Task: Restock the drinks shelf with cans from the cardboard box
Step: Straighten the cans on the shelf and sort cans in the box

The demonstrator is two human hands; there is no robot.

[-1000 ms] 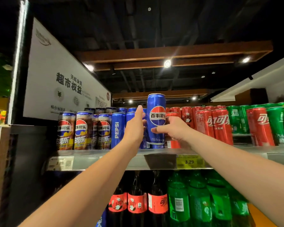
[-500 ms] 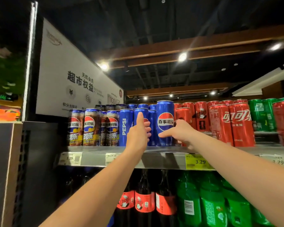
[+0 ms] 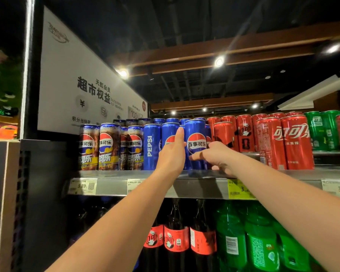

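Observation:
A tall blue Pepsi can (image 3: 196, 134) stands upright at the front edge of the metal shelf (image 3: 114, 185), in the row of blue cans. My right hand (image 3: 216, 158) holds it low down, thumb across its front and fingers round its right side. My left hand (image 3: 172, 156) is raised beside it with straight fingers that rest against the neighbouring blue Pepsi can (image 3: 169, 132) on the left. The cardboard box is out of view.
Brown-and-blue Pepsi cans (image 3: 108, 146) fill the shelf's left end; red Coca-Cola cans (image 3: 294, 142) and green cans (image 3: 322, 130) stand to the right. Price tags (image 3: 239, 188) line the shelf edge. Cola and green bottles (image 3: 261, 246) stand below. A white sign (image 3: 82, 83) rises at left.
The blue can has been pushed back into line with the other blue cans. My right hand has slid lower on it. My left hand stays against the neighbouring can.

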